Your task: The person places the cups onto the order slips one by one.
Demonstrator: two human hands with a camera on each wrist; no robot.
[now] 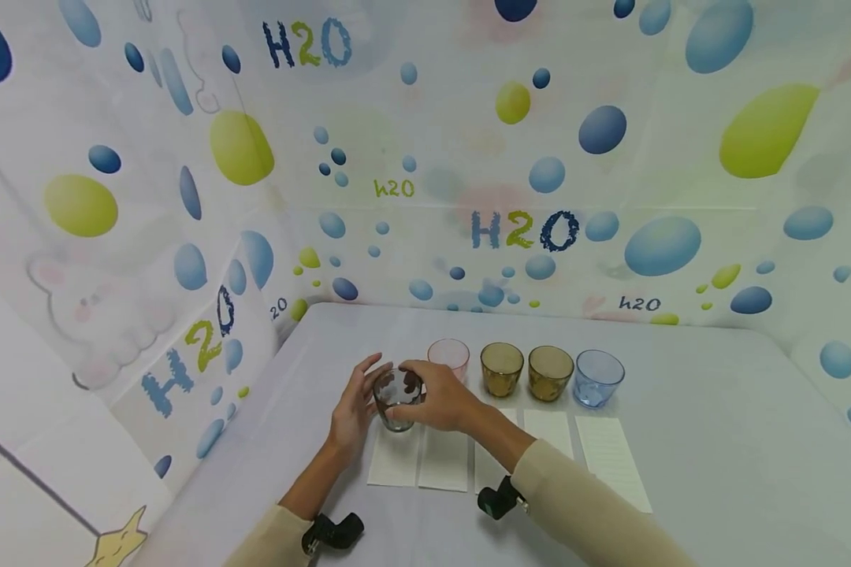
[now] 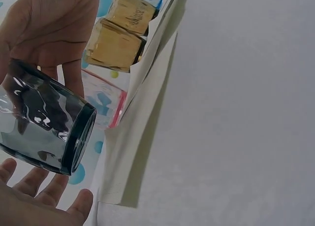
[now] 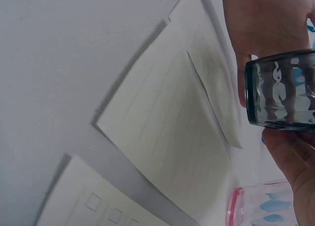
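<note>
A clear grey drinking glass (image 1: pixel 398 413) is upright over the far end of the leftmost paper strips. My right hand (image 1: pixel 445 400) grips it from the right side, thumb in front and fingers at the far rim. Beside its left wall, my left hand (image 1: pixel 353 416) has its fingers extended and spread; whether they touch is unclear. In the left wrist view the glass (image 2: pixel 44 120) lies between the right hand (image 2: pixel 54 24) above and the left fingers (image 2: pixel 54 189) below. The right wrist view shows the glass base (image 3: pixel 251 93) off the table.
Behind the hands stands a row of glasses: a pink one (image 1: pixel 450 354), two amber ones (image 1: pixel 501 370) (image 1: pixel 550 374) and a blue one (image 1: pixel 599 379). Several pale paper strips (image 1: pixel 613 461) lie in front of them on the white table (image 1: pixel 723 441). Patterned sheeting (image 1: pixel 440 126) encloses the table.
</note>
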